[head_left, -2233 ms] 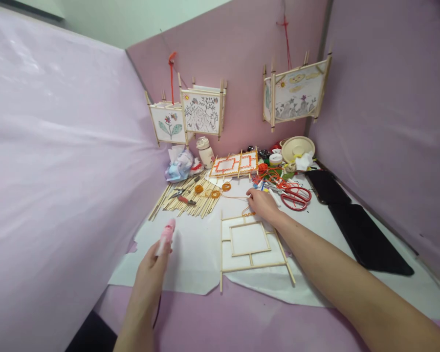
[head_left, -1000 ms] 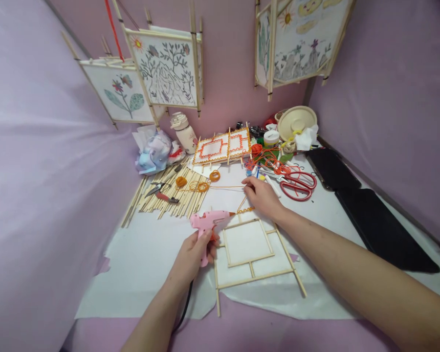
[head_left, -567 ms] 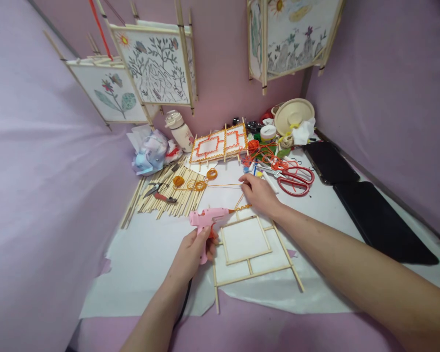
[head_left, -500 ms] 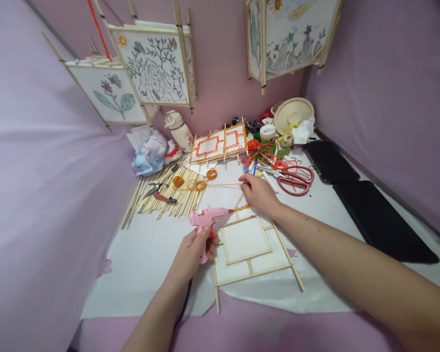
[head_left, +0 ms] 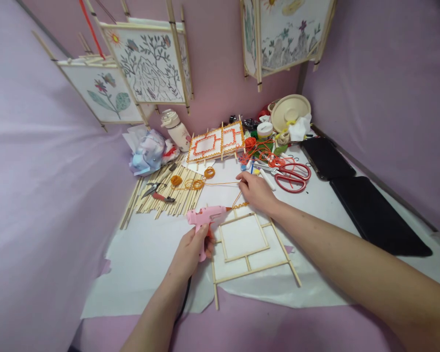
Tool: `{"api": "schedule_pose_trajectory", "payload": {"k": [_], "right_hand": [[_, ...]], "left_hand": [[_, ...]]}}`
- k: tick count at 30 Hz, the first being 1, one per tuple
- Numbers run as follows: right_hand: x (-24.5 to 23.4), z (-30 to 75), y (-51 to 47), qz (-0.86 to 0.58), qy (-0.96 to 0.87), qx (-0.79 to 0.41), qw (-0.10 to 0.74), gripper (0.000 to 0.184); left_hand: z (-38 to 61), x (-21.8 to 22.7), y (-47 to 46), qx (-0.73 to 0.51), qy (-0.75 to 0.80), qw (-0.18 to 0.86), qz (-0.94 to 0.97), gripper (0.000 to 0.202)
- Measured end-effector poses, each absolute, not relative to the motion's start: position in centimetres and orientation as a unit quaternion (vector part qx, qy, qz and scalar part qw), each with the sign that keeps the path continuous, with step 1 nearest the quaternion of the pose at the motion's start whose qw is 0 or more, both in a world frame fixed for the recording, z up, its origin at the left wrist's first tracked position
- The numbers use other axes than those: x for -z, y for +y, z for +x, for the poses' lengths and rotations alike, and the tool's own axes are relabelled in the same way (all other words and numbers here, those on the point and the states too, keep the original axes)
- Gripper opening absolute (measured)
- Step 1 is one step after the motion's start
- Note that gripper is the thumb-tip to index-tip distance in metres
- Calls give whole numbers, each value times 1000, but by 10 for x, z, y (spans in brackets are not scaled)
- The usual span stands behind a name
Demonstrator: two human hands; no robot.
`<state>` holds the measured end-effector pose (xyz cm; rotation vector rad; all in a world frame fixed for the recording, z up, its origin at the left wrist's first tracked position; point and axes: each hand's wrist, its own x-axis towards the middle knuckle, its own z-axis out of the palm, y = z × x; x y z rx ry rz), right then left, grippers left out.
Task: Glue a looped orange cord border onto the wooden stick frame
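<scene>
My left hand is wrapped round the handle of a pink hot glue gun. The gun's nozzle points right and meets the far bar of a wooden stick frame, which lies flat on white paper. Wavy orange cord runs along that far bar, from the nozzle to beneath my right hand. Between its pinched thumb and fingers, my right hand holds the orange cord, which slants down to the nozzle. Leftward, the cord stretches to loose orange coils beside the sticks.
Thin wooden sticks lie at left, with red-handled pliers on them. Red-handled scissors and tangled red cord are behind my right hand. A cord-trimmed panel leans at the back. Black tablets lie right; lanterns hang above.
The whole view has shifted slightly, so things appear a little further left and up. Both hands keep their hold on the glue gun and the cord, almost unmoved over the frame.
</scene>
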<state>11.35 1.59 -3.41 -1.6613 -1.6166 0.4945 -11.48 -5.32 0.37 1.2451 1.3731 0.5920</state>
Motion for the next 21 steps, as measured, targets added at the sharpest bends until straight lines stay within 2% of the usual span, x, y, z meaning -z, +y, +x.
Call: {"api": "schedule_pose_trajectory", "payload": {"k": [21], "right_hand": [[33,114,16,-648,-635,-192,375,27]], "left_hand": [[-117,1,-52,-252,584,562,529,52]]}}
